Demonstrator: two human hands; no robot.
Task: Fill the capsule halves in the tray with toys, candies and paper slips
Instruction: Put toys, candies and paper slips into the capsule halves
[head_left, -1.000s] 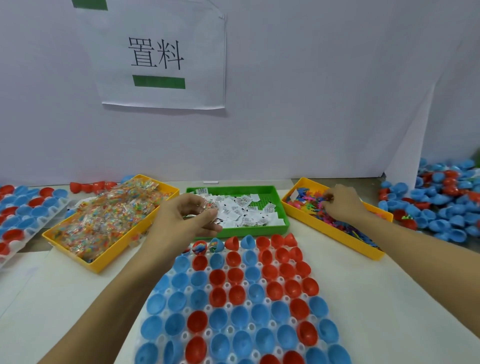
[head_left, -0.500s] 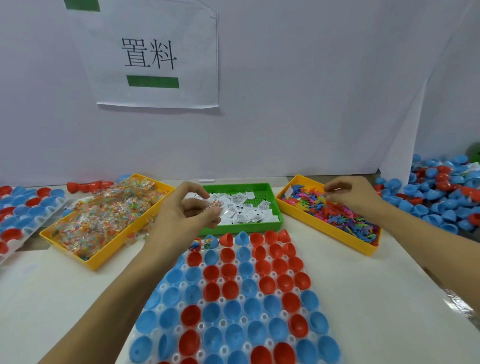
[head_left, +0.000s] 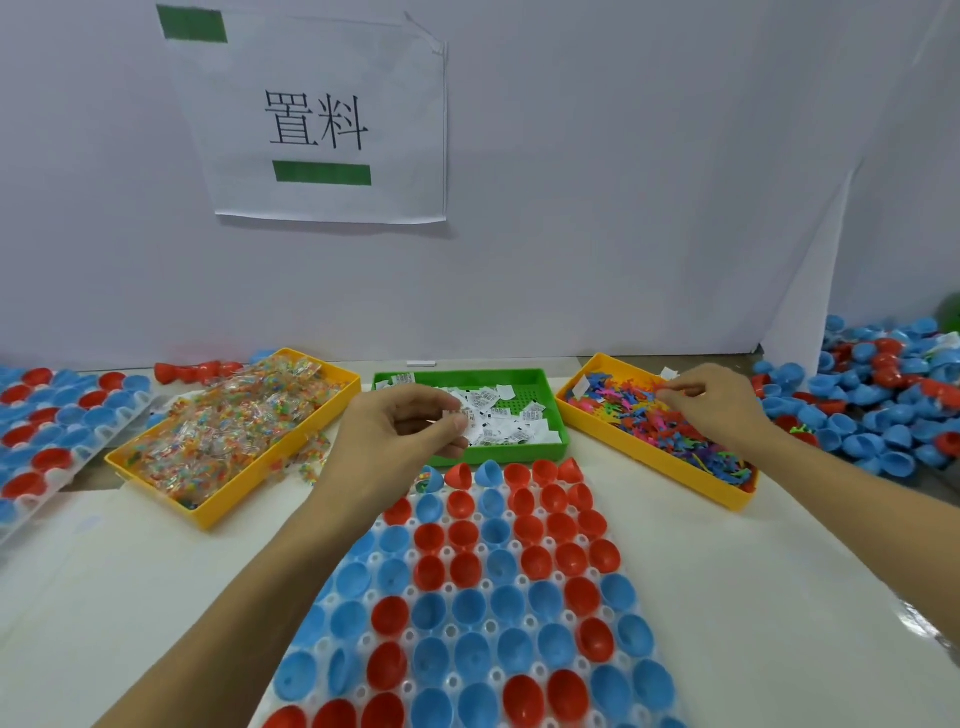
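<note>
The left hand (head_left: 402, 441) pinches a paper slip (head_left: 460, 414); the right hand (head_left: 714, 402) pinches among the toys (head_left: 654, 421). Picking is under way. Next, each item likely needs dropping into an empty capsule half (head_left: 470, 566).

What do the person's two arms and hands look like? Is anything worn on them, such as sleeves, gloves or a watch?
Both arms are bare as far as the picture shows: no sleeves in view. The left hand and the right hand wear no gloves. No ring, watch or bracelet shows on the fingers or wrists, and no markings. The fingernails that show look short and plain.
</note>
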